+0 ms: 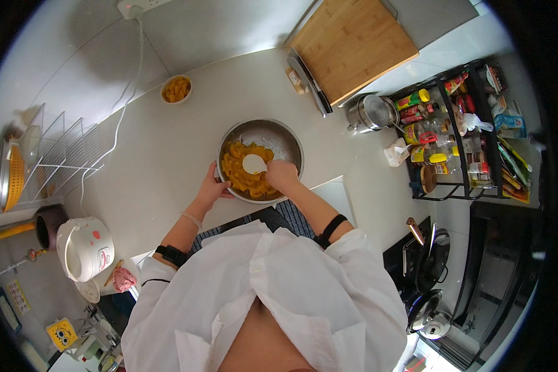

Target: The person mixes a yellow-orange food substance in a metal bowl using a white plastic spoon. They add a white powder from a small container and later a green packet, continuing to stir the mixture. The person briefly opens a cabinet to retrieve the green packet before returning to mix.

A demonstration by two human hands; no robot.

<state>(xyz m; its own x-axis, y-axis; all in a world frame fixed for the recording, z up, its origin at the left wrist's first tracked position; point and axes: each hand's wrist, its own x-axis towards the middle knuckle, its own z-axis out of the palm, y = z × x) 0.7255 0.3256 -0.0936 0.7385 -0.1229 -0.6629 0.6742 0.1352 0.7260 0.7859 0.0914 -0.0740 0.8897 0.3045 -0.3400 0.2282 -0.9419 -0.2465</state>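
Observation:
A wide stainless steel mixing bowl (pixel 281 135) stands on the counter in front of me. Soft orange mash, perhaps pumpkin (pixel 235 169), lies in its left and lower part. My left hand (pixel 212 187) grips the bowl's left rim, thumb toward the inside. In my right hand (pixel 281 175) is the handle of a white spoon or scoop (pixel 254 164), whose round head rests on the mash. The handle is mostly hidden by my fingers. Farther back, by the wall, a small white bowl (pixel 176 89) holds more orange pieces.
A wooden cutting board (pixel 353 44) leans at the back, with a knife (pixel 309 83) beside it. Steel pots (pixel 372 113) and a black rack of bottles (pixel 467 135) stand right. Left are a wire dish rack (pixel 67 158), a white rice cooker (pixel 86 249) and its hanging cord (pixel 116 125).

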